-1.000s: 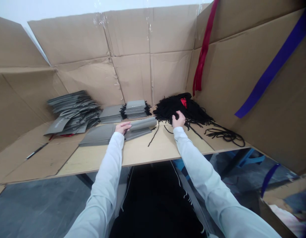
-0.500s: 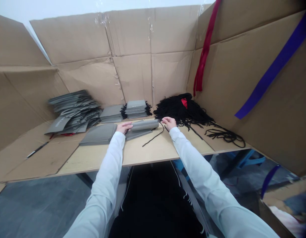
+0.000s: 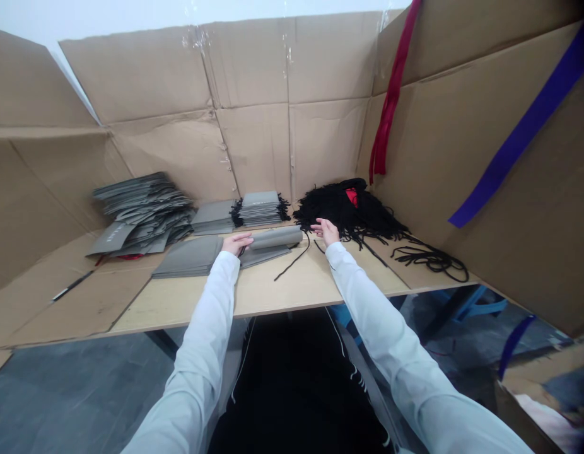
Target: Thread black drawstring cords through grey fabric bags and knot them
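Well, our left hand (image 3: 236, 243) lies open, palm down, with its fingertips at the left end of a rolled grey bag (image 3: 275, 237), not closed around it. The roll lies on flat grey bags (image 3: 264, 255) at the left hand's 3 o'clock, and a thin black cord (image 3: 294, 260) runs from near its right end toward 7 o'clock across the pale wooden tabletop (image 3: 273, 293). Our right hand (image 3: 326, 231) is open too, fingers spread and holding nothing, just beside the roll's right end. A heap of black cords (image 3: 342, 208) sits at its 1 o'clock, and we cannot tell whether the fingers touch it.

At 6 o'clock from both hands, a strip of tabletop gives us some working room before its front edge, where our sleeves cross over. Only a narrow gap separates the right hand from the roll. At the left hand's 9 o'clock, a flat stack of grey bags (image 3: 190, 257) lies almost against it, with a slumped pile of grey bags (image 3: 143, 214) and a black pen (image 3: 72, 285) farther out. Corded bags (image 3: 258, 209) stand at 12 o'clock near the cardboard wall (image 3: 249, 107), which closes off the far edge. A coil of black cord (image 3: 431, 265) lies well apart at the right hand's 3 o'clock.
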A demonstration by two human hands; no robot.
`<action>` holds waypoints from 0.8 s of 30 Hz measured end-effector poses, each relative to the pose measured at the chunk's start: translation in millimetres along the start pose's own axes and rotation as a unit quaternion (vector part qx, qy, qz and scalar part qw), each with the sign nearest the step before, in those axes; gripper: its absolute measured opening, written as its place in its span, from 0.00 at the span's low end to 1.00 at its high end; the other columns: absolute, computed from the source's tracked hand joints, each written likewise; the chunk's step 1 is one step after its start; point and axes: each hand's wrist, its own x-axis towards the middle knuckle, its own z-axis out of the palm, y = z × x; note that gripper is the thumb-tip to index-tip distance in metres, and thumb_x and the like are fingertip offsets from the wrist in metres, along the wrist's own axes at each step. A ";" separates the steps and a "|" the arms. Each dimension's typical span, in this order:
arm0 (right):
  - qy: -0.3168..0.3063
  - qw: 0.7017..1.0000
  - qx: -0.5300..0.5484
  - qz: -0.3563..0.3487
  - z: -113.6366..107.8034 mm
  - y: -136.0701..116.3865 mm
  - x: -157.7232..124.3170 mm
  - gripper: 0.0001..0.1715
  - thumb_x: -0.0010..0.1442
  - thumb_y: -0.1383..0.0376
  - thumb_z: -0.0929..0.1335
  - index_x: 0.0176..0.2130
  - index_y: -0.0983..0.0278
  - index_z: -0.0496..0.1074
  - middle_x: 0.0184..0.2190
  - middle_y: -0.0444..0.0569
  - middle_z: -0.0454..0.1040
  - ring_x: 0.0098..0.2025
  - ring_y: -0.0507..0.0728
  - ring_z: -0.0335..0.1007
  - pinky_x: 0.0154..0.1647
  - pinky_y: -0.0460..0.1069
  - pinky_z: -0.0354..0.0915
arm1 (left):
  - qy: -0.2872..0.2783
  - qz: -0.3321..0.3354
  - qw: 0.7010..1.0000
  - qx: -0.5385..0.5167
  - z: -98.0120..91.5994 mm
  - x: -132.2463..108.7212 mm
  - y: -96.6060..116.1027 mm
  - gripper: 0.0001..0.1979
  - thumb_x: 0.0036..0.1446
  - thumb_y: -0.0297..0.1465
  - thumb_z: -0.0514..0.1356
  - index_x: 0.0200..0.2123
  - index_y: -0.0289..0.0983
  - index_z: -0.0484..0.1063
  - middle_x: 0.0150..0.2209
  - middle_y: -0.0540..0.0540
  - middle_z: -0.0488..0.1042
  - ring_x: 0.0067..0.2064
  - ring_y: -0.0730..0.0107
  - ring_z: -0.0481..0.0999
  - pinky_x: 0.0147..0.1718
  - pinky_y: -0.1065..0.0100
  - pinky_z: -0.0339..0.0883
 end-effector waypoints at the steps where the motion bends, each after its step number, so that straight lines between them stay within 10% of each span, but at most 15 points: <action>1: -0.020 1.000 0.005 0.002 0.5 -1.3 -1.3 0.27 0.49 0.49 0.59 0.38 0.67 0.66 0.30 0.51 0.73 0.27 0.50 0.67 0.30 0.45 0.62 | -0.002 0.000 1.000 -0.001 -0.1 0.1 0.1 0.23 0.19 0.27 0.68 0.28 0.31 0.73 0.21 0.47 0.72 0.23 0.76 0.70 0.24 0.72 0.64; 7: -0.201 0.979 -0.006 -0.036 11.0 4.2 -13.1 0.39 0.27 0.62 0.73 0.41 0.66 0.64 0.33 0.47 0.71 0.35 0.52 0.66 0.38 0.48 0.61 | -0.012 0.005 1.000 -0.022 -0.2 0.1 -0.1 0.23 0.20 0.27 0.68 0.29 0.31 0.73 0.21 0.48 0.72 0.23 0.76 0.69 0.25 0.72 0.63; 13: -0.176 0.969 -0.138 -0.106 13.3 11.4 -12.1 0.21 0.32 0.54 0.71 0.16 0.67 0.62 0.15 0.38 0.58 0.21 0.47 0.54 0.25 0.45 0.55 | -0.008 0.084 0.996 -0.038 9.3 -4.2 10.5 0.21 0.29 0.33 0.66 0.32 0.32 0.72 0.30 0.44 0.74 0.32 0.71 0.72 0.34 0.69 0.63; 18: -0.143 0.968 -0.166 -0.124 13.0 6.4 -13.0 0.24 0.31 0.52 0.70 0.14 0.66 0.58 0.13 0.37 0.52 0.19 0.46 0.47 0.21 0.43 0.49 | 0.231 0.250 0.940 0.020 13.9 -19.9 30.7 0.22 0.48 0.44 0.48 0.28 0.32 0.71 0.32 0.42 0.73 0.36 0.71 0.71 0.35 0.71 0.62; 21: -0.131 0.966 -0.177 -0.132 14.9 2.4 -16.9 0.24 0.33 0.51 0.69 0.15 0.66 0.58 0.13 0.37 0.52 0.19 0.46 0.47 0.20 0.43 0.48 | 0.302 0.212 0.924 0.103 17.4 -37.4 34.5 0.27 0.50 0.47 0.42 0.20 0.33 0.70 0.23 0.43 0.72 0.29 0.70 0.72 0.29 0.71 0.63; 24: -0.100 0.957 -0.210 -0.176 20.6 -5.5 -27.7 0.21 0.39 0.51 0.68 0.17 0.67 0.62 0.15 0.39 0.56 0.20 0.47 0.50 0.21 0.44 0.50 | 0.210 0.062 0.971 0.097 24.5 -48.9 37.1 0.30 0.47 0.51 0.42 0.21 0.32 0.69 0.21 0.42 0.71 0.26 0.67 0.72 0.26 0.69 0.64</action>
